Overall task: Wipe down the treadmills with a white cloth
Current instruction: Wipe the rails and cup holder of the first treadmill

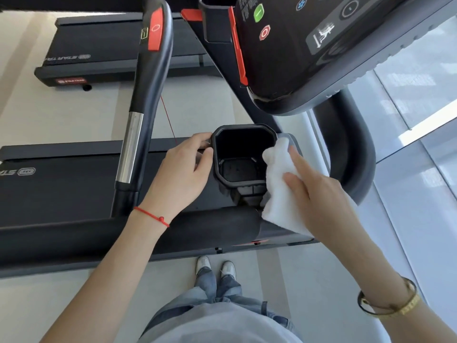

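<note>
I stand beside a black treadmill [61,189]. Its black cup holder [238,154] juts out below the console [309,45]. My left hand [183,169] grips the holder's left rim with curled fingers and thumb. My right hand [319,191] presses a white cloth [279,184] against the holder's right side; the fingers lie fairly straight on top of the cloth, the index finger pointing up along the rim. The cloth hangs down past the holder's lower right corner.
A black handrail [146,95] with a red pad and a chrome section rises left of the holder. A second treadmill [111,50] stands farther off across the pale floor. A glass wall [420,144] runs along the right. My feet [215,267] are on the floor below.
</note>
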`<move>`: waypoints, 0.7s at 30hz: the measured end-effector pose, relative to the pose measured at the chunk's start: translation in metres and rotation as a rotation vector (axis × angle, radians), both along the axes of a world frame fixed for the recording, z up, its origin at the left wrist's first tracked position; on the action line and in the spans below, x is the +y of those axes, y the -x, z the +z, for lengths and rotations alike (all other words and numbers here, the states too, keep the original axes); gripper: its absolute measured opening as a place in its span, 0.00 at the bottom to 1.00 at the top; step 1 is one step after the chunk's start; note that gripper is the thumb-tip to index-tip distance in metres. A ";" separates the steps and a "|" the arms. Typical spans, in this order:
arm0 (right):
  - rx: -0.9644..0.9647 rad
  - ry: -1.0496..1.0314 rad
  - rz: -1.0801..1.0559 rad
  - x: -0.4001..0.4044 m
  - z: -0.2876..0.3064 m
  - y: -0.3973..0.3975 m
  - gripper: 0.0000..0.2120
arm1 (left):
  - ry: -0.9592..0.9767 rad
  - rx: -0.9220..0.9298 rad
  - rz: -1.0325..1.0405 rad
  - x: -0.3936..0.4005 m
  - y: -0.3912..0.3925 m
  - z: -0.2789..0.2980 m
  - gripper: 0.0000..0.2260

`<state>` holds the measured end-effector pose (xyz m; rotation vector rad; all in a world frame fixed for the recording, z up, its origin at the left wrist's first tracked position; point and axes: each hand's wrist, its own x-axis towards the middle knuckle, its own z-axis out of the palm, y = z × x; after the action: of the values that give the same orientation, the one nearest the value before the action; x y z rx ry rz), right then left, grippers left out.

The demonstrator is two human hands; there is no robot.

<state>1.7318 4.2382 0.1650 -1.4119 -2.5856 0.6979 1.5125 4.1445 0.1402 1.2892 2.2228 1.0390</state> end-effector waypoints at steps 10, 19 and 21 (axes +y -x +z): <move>0.029 0.478 -0.133 0.073 0.016 0.052 0.23 | -0.020 -0.025 -0.039 0.005 0.002 -0.005 0.17; 0.000 0.247 -0.012 0.048 0.009 0.029 0.18 | -0.054 -0.101 -0.021 0.003 0.000 -0.006 0.18; -0.054 0.158 0.042 0.052 0.008 0.042 0.14 | -0.042 -0.100 -0.012 0.003 -0.001 -0.006 0.17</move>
<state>1.6895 4.2903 0.1731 -1.4424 -2.6606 0.9000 1.5132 4.1472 0.1341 1.2381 2.1279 1.1265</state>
